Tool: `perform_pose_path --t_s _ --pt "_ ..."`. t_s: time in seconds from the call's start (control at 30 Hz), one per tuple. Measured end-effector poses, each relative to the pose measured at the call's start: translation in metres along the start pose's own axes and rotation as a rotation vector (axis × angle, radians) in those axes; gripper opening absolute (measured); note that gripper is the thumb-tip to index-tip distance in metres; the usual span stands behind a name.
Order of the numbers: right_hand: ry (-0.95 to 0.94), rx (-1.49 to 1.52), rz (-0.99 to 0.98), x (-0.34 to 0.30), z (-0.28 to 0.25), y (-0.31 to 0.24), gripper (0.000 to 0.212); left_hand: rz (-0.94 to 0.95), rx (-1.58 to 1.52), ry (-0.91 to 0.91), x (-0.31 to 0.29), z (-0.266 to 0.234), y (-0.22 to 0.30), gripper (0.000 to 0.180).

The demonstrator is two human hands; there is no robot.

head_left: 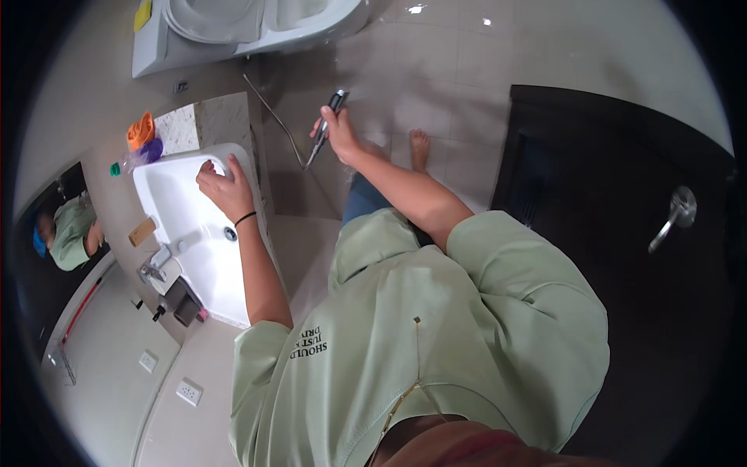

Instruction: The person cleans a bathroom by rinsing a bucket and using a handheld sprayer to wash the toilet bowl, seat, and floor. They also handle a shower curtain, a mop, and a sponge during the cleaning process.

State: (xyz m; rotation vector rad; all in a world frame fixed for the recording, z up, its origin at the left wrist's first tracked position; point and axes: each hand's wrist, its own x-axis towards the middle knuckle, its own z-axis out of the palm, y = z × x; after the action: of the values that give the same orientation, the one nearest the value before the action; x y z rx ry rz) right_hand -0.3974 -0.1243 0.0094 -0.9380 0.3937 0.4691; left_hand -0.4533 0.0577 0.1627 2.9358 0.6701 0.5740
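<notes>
My right hand (340, 137) is wrapped round a chrome and black bidet sprayer (320, 140), held tilted above the tiled floor. A thin metal hose (276, 117) runs from the sprayer's lower end up toward the wall beside the toilet. My left hand (226, 191) hovers over the white sink (210, 268), near its far edge. Its thumb stands apart from the loosely curled fingers, and I see nothing held there. A dark band circles that wrist.
A white toilet (268, 35) stands at the far left. Beside the sink are an orange cloth (141, 131), a clear bottle with a green cap (128, 164) and a faucet (154, 272). A dark door (599, 257) is on the right; my bare foot (419, 148) rests on the floor.
</notes>
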Motion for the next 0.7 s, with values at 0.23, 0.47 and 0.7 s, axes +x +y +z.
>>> perform_pose_path --t_s 0.23,0.47,0.7 --pt "0.112 0.034 -0.108 0.028 -0.019 -0.091 0.032 0.012 0.078 0.019 0.002 -0.002 -0.002 0.049" --pt "0.424 0.284 -0.371 0.084 -0.091 -0.197 0.034 -0.021 0.061 0.016 0.003 -0.006 0.003 0.048" --pt "0.801 0.325 -0.455 0.100 -0.147 -0.241 0.036 -0.004 -0.059 0.092 0.004 -0.014 0.026 0.044"
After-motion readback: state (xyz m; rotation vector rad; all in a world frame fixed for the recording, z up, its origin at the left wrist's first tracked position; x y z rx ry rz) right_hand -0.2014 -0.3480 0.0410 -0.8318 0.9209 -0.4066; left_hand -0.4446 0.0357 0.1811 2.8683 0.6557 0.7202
